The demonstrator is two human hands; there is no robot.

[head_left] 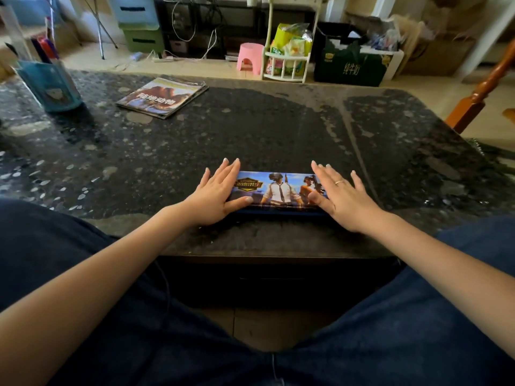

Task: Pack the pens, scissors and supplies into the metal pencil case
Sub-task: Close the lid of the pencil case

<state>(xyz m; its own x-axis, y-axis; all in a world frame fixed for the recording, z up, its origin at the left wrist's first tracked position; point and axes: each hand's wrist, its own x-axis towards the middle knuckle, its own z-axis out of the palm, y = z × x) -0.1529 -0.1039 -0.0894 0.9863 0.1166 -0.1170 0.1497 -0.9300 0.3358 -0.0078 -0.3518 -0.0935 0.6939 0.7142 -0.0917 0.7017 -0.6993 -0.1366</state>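
Near the front edge of the dark speckled stone tabletop (278, 129), a metal pencil case (278, 190) lies flat with its lid closed, the printed picture of game figures facing up. Its long axis runs left to right, parallel to the tabletop's near edge, and both short ends are covered by hands.

The left hand (216, 195) lies flat over the left end, fingers straight and spread, pointing away from the person; its thumb (241, 203) stretches right along the lid's near edge. The right hand (338, 196) mirrors it over the right end, fingers straight and fanned, with a ring on one finger, and its thumb (317, 199) rests on the lid. Neither grip curls round the case; both are spread open and lie on top, so the case sits between and under the two palms, with its middle stretch bare. Whether the hands press down or merely rest cannot be told.

Further back on the left, a magazine (163, 97) lies flat at an angle, and a blue pen holder (50, 84) stands at the far left with pens in it. Beyond the tabletop, on the floor, are a pink stool (249, 57), a white rack (288, 54) with packets and a dark green bag (349, 66). Dark blue trousers cover the person's legs in the foreground.
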